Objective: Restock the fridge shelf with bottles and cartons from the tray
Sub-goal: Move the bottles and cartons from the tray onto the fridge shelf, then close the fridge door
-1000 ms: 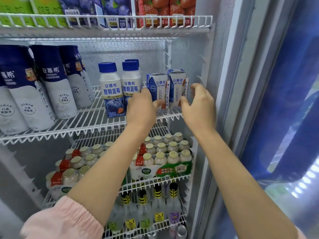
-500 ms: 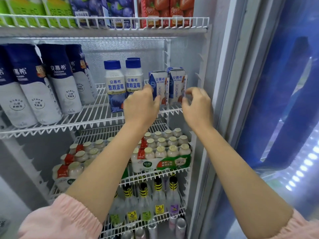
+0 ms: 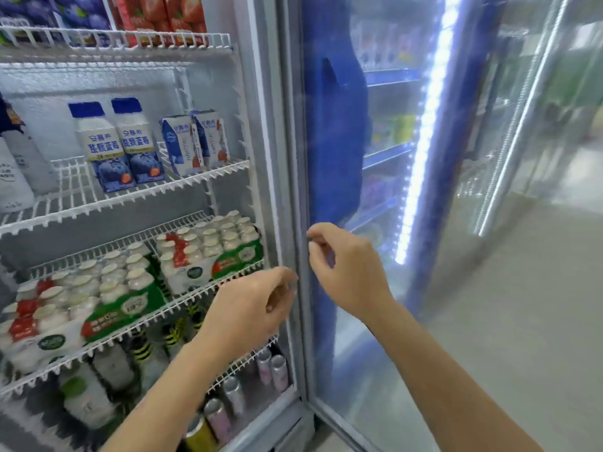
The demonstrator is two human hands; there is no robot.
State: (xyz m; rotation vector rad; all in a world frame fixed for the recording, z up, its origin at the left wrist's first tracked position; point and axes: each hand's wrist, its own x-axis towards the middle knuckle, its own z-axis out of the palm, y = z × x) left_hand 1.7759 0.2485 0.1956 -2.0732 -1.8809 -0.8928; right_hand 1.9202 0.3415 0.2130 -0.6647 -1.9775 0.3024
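Observation:
Two small blue-and-white cartons (image 3: 195, 142) stand side by side at the right end of the wire fridge shelf (image 3: 137, 196). Left of them stand two white bottles with blue caps (image 3: 121, 145). My left hand (image 3: 253, 309) hangs below that shelf, in front of the fridge's right frame, fingers loosely curled with nothing in them. My right hand (image 3: 346, 269) is a little higher, in front of the open glass door, thumb and fingers loosely pinched and empty. No tray is in view.
The open glass door (image 3: 365, 190) stands to the right. Lower shelves hold packs of small white bottles (image 3: 208, 252), striped bottles and cans (image 3: 270, 370). Strawberry and blueberry cartons (image 3: 163, 14) sit on the top shelf. Large dark-blue-and-white bottles (image 3: 16, 171) fill the shelf's left end.
Both hands have let go of the two cartons and dropped down and out of the fridge. My view has swung to the right, toward the door.

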